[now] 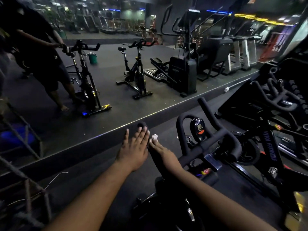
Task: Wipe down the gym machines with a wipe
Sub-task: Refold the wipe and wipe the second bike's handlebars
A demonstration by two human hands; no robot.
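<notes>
A black spin bike stands right in front of me, its padded handlebar curving up around a small console. My left hand lies with straight fingers over the left bar end. Beside it, my right hand pinches a small crumpled white wipe against that same bar. The bar under both hands is mostly hidden.
A wall mirror ahead reflects me, my bike, another spin bike, a stepper and a green bin. A second bike stands close on my right. Rope netting hangs at my left.
</notes>
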